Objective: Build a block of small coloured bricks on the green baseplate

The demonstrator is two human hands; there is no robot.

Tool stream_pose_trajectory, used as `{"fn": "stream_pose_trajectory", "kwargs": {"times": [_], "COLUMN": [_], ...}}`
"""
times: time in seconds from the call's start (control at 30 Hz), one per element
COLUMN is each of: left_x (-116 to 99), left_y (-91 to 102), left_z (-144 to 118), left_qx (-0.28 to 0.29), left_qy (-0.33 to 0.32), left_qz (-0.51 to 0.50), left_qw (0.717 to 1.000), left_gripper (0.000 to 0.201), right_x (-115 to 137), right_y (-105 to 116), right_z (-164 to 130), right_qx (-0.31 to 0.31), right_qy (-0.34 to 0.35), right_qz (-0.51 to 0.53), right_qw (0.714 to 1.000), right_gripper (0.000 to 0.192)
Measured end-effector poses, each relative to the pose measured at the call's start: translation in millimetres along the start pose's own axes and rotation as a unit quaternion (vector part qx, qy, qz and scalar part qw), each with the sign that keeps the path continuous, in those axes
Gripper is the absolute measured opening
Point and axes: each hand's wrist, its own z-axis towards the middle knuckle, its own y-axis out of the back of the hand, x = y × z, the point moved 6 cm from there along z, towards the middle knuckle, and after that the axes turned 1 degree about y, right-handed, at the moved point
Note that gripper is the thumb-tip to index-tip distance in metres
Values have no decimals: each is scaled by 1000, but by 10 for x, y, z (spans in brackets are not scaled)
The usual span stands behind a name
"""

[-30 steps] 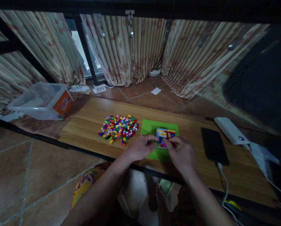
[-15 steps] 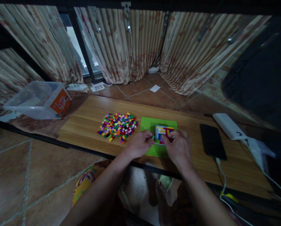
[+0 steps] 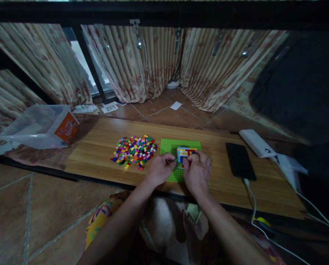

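Note:
A green studded baseplate point(image 3: 167, 145) lies on the wooden table. On it sits a flat, squarish build of toy bricks point(image 3: 181, 151) in white, yellow, blue and red. My left hand point(image 3: 159, 170) pinches a small green toy brick point(image 3: 175, 160) just left of the build. My right hand point(image 3: 199, 172) is closed over the build's right side, thumb on its top and fingers curled at the far right corner. That hand hides part of the build, and whether a loose brick is under its fingertips does not show.
Loose toy bricks point(image 3: 133, 151) of many colours lie heaped left of the baseplate. A clear plastic box point(image 3: 34, 127) with an orange label stands at the far left. To the right are a black phone point(image 3: 240, 162) on a white cable point(image 3: 252, 198) and a white power bank point(image 3: 256, 143).
The whole view has shifted slightly. My right hand has closed in over the build, its fingers now curled at the far right corner. My left hand still pinches the green brick beside it.

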Motion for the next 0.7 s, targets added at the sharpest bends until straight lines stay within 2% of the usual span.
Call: {"fn": "stream_pose_trajectory", "kwargs": {"times": [0.17,0.33,0.43,0.53,0.7], "left_x": [46,83,51,-3,-70], "left_y": [-51,-43,-45,-60,-51], "left_z": [13,39,24,-10,-38], "left_qx": [5,-4,6,25,25], "left_qy": [11,-2,-29,-45,-40], "left_qz": [-66,-33,-25,-58,-127], "left_qw": [998,999,999,997,991], "left_gripper": [6,7,7,8,7], "right_x": [-113,-119,2,138,210], "right_y": [123,185,172,156,143], "right_z": [127,216,212,171,140], "right_qx": [-30,-14,41,92,119], "right_qy": [-27,-28,35,106,133], "right_qz": [123,222,264,271,252], "right_qw": [992,975,963,952,951], "right_gripper": [22,26,23,20,16]}}
